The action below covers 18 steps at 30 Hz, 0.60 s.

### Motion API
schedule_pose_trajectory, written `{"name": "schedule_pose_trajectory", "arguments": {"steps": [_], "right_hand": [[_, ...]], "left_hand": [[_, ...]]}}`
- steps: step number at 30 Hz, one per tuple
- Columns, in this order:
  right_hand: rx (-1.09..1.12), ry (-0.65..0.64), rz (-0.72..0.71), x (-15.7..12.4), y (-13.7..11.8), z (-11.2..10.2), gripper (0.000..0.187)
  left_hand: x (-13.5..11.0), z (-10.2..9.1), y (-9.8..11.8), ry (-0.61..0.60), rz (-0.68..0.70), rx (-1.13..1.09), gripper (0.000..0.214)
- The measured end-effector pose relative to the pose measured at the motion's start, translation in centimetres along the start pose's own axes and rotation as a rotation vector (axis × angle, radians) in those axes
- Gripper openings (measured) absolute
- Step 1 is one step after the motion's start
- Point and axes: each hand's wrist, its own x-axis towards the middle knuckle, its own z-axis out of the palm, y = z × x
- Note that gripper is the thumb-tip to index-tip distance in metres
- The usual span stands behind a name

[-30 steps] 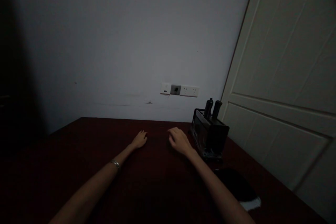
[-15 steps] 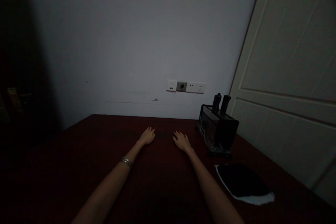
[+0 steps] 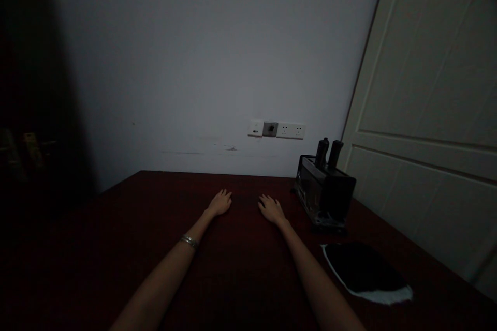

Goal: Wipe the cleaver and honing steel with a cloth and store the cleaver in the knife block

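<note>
Both arms stretch forward over a dark red table (image 3: 244, 248). My left hand (image 3: 220, 202) lies palm down on the tabletop with its fingers extended, holding nothing. A silver bracelet (image 3: 189, 241) circles that wrist. A short gap to its right, my right hand (image 3: 271, 209) also rests flat, fingers spread and empty. Nearest to it, farther right, stands a dark box-shaped block (image 3: 324, 191) with two black handles (image 3: 328, 153) sticking up from its top; what the handles belong to is hidden inside. In front of the block lies a black cloth-like piece (image 3: 363, 267) with a whitish edge.
Behind the table rises a pale wall with a row of sockets and a switch (image 3: 276, 129). A white panelled door (image 3: 419, 129) borders the right side. The far left is very dark, with a small yellowish metal piece (image 3: 33, 149) showing. Lighting is dim.
The whole view has shifted slightly, so everything appears a little farther right. Both hands stay flat in the same places on the table.
</note>
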Motion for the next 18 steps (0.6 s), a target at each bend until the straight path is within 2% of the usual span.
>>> {"name": "schedule_pose_trajectory", "arguments": {"steps": [18], "right_hand": [[0.002, 0.025, -0.019, 0.13, 0.22, 0.28, 0.049]], "left_hand": [[0.18, 0.31, -0.23, 0.019, 0.001, -0.014, 0.048]]}}
